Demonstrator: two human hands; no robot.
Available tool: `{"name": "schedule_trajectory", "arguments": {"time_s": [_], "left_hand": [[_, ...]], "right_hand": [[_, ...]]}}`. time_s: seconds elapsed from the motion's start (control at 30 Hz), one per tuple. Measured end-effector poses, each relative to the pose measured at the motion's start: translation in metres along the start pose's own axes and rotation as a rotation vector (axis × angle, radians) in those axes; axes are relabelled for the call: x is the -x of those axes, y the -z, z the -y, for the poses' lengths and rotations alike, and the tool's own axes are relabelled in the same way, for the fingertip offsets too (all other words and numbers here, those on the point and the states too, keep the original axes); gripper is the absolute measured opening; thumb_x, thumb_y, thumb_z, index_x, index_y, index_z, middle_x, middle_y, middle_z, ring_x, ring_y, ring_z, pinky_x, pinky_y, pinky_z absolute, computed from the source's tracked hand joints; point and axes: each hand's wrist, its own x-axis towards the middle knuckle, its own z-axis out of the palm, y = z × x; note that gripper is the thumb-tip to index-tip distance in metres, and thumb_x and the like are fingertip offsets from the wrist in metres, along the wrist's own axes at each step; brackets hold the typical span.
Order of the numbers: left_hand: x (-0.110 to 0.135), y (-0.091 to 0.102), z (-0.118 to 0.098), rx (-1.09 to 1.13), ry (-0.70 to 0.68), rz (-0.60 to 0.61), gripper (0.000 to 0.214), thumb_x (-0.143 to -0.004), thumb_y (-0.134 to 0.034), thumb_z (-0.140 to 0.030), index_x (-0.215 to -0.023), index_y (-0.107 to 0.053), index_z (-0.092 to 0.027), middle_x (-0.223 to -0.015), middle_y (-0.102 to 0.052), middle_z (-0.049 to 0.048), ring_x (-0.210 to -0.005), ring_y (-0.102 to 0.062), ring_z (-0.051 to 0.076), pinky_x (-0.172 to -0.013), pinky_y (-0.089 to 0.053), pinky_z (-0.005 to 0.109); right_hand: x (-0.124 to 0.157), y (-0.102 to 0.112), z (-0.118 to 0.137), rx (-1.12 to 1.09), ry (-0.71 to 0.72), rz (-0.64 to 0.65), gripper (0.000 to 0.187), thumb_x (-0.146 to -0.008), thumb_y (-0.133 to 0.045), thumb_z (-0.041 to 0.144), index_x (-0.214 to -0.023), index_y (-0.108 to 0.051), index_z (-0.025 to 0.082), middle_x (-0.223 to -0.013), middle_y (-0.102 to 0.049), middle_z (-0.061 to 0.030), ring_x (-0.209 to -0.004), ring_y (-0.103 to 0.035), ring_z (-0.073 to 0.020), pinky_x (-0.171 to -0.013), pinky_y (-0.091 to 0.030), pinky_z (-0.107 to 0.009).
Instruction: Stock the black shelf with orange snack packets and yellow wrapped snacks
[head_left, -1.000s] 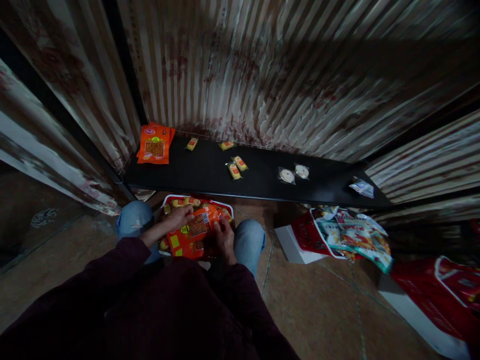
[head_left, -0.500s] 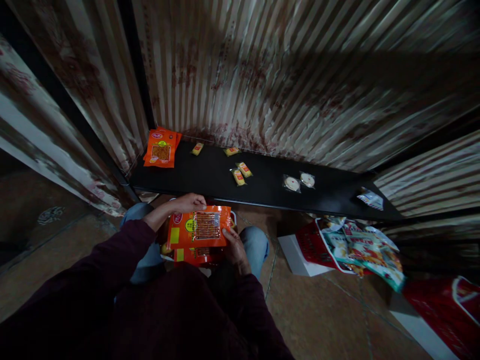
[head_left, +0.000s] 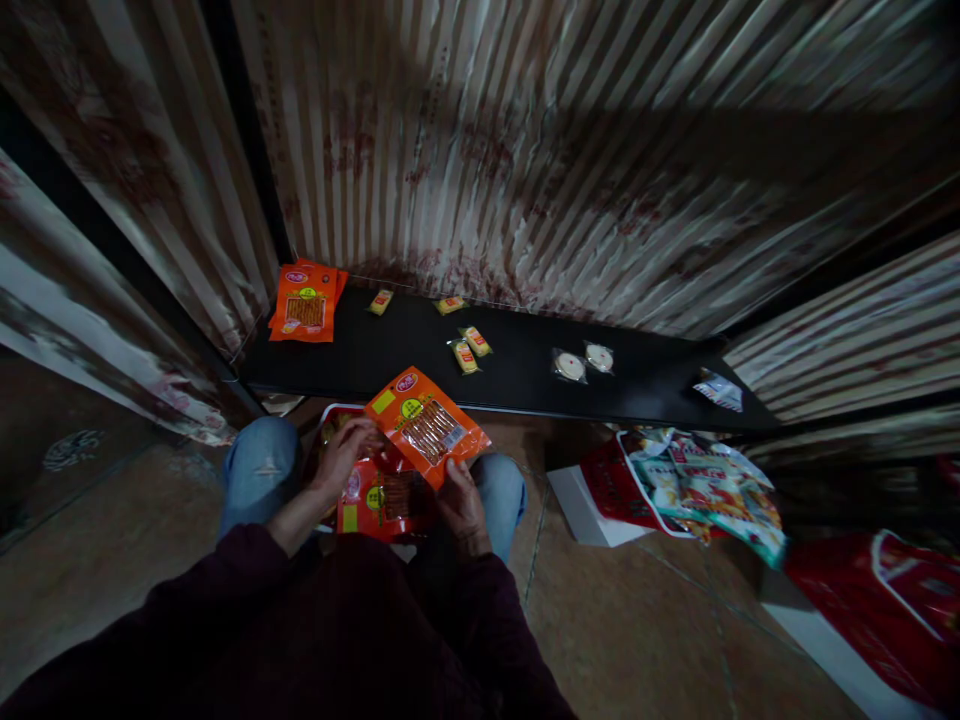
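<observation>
My right hand (head_left: 459, 500) grips the near corner of an orange snack packet (head_left: 426, 425) and holds it tilted up over my knees. My left hand (head_left: 343, 455) rests with bent fingers on a red packet (head_left: 379, 495) that lies on more packets in a red-and-white bag (head_left: 322, 430) between my legs. On the low black shelf (head_left: 525, 375) ahead, orange packets (head_left: 304, 303) are stacked at the left end. Small yellow sachets (head_left: 465, 350) lie near the shelf's middle, and two round white wrapped pieces (head_left: 583, 360) lie further right.
Striped curtain-like walls close in behind and beside the shelf. On the tiled floor at my right stand a white-and-red bag (head_left: 592, 490) stuffed with colourful packets (head_left: 697, 485) and another red bag (head_left: 885, 600). A small white wrapper (head_left: 718, 390) lies at the shelf's right end.
The orange packet has been lifted off the pile and swung up to the right in my right hand. My left hand let go of it and dropped onto the red packet below.
</observation>
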Motion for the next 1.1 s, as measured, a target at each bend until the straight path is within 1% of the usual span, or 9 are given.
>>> {"name": "schedule_trajectory", "arguments": {"time_s": [0.17,0.3,0.4,0.47,0.53,0.63,0.7,0.87,1.1], "left_hand": [[0.020,-0.021,-0.005,0.078,0.044,0.045,0.040,-0.069,-0.061,-0.046,-0.097,-0.059,-0.018,-0.092,-0.069,0.0065,-0.075,-0.068,0.019,-0.066,-0.050,0.030],[0.022,-0.028,-0.019,0.086,0.019,0.039,0.041,-0.071,-0.060,-0.048,-0.100,-0.062,-0.019,-0.120,-0.062,0.0109,-0.098,-0.064,0.023,-0.070,-0.054,0.033],[0.023,-0.031,-0.032,0.229,0.092,0.098,0.039,-0.076,-0.059,-0.047,-0.104,-0.062,-0.020,-0.133,-0.054,0.0103,-0.108,-0.060,0.025,-0.078,-0.055,0.036],[0.024,-0.032,-0.043,0.367,0.140,0.177,0.039,-0.079,-0.058,-0.046,-0.108,-0.061,-0.020,-0.128,-0.058,0.0102,-0.106,-0.061,0.023,-0.083,-0.054,0.036],[0.025,-0.032,-0.053,0.493,0.197,0.250,0.042,-0.081,-0.058,-0.048,-0.110,-0.061,-0.019,-0.117,-0.064,0.0108,-0.101,-0.064,0.023,-0.084,-0.054,0.036],[0.027,-0.029,-0.065,0.619,0.379,0.328,0.048,-0.083,-0.054,-0.050,-0.114,-0.060,-0.013,-0.103,-0.070,0.0131,-0.093,-0.067,0.025,-0.082,-0.053,0.038],[0.028,-0.027,-0.069,0.674,0.471,0.362,0.048,-0.086,-0.051,-0.047,-0.116,-0.059,-0.010,-0.099,-0.071,0.0151,-0.090,-0.067,0.027,-0.081,-0.053,0.040],[0.022,-0.019,-0.064,0.799,0.512,0.424,0.049,-0.085,-0.048,-0.043,-0.119,-0.058,-0.009,-0.098,-0.071,0.0159,-0.090,-0.067,0.030,-0.083,-0.051,0.044],[0.009,-0.008,-0.048,0.884,0.469,0.556,0.051,-0.084,-0.051,-0.043,-0.122,-0.056,-0.010,-0.103,-0.070,0.0151,-0.093,-0.067,0.030,-0.087,-0.048,0.046]], "right_hand": [[0.004,-0.005,0.000,0.038,-0.005,-0.018,0.030,-0.070,-0.068,0.042,-0.097,-0.061,0.029,-0.104,-0.070,-0.0002,-0.099,-0.065,-0.0196,-0.088,-0.053,-0.036],[0.008,-0.011,0.003,0.028,0.044,-0.072,0.024,-0.067,-0.072,0.038,-0.084,-0.062,0.025,-0.086,-0.071,0.0011,-0.079,-0.067,-0.0162,-0.076,-0.054,-0.030],[0.010,-0.020,0.011,0.168,0.072,-0.070,0.020,-0.069,-0.071,0.038,-0.077,-0.064,0.022,-0.074,-0.069,0.0016,-0.067,-0.064,-0.0150,-0.069,-0.053,-0.028],[0.012,-0.027,0.020,0.365,0.158,-0.002,0.018,-0.074,-0.066,0.038,-0.080,-0.066,0.021,-0.080,-0.071,-0.0006,-0.073,-0.065,-0.0172,-0.073,-0.053,-0.031],[0.015,-0.035,0.030,0.591,0.341,0.124,0.014,-0.080,-0.060,0.032,-0.086,-0.068,0.022,-0.098,-0.072,-0.0033,-0.092,-0.065,-0.0202,-0.086,-0.050,-0.036],[0.020,-0.045,0.041,0.871,0.630,0.281,0.019,-0.085,-0.052,0.022,-0.093,-0.069,0.025,-0.114,-0.068,-0.0035,-0.110,-0.059,-0.0206,-0.100,-0.042,-0.042],[0.023,-0.050,0.043,0.990,0.745,0.318,0.023,-0.086,-0.051,0.018,-0.097,-0.069,0.026,-0.118,-0.066,-0.0037,-0.115,-0.056,-0.0202,-0.102,-0.041,-0.043],[0.028,-0.052,0.038,1.136,0.837,0.327,0.028,-0.084,-0.052,0.012,-0.101,-0.068,0.026,-0.122,-0.064,-0.0041,-0.122,-0.050,-0.0207,-0.102,-0.042,-0.044],[0.035,-0.054,0.041,1.166,0.802,0.371,0.034,-0.081,-0.050,0.017,-0.109,-0.066,0.026,-0.132,-0.056,-0.0030,-0.133,-0.037,-0.0242,-0.109,-0.033,-0.050]]}}
